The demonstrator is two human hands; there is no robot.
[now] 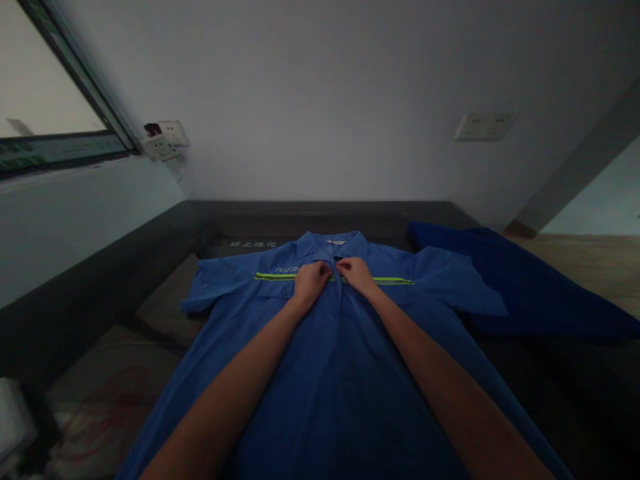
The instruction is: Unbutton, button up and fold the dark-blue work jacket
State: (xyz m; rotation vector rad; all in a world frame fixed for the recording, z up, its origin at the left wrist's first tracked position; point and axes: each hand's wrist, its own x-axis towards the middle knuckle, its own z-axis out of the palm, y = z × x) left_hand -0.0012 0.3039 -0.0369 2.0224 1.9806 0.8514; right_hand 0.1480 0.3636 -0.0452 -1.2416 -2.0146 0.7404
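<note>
A blue short-sleeved work shirt (310,373) lies spread out with its front up and its collar away from me. Yellow-green reflective strips (275,276) cross its chest, and pale lettering shows above the left one. My left hand (312,279) pinches the front edge of the shirt just below the collar. Close beside it, my right hand (354,272) has thumb and fingertips closed on the other side of the same front opening. Any button between the fingertips is too small to make out.
Dark blue folded cloth (525,287) lies to the right, partly under the sleeve. A dark raised edge (320,208) runs along the wall behind the collar. Wall sockets (483,127) are at right, more (167,137) by the window at left. A white object (15,420) stands lower left.
</note>
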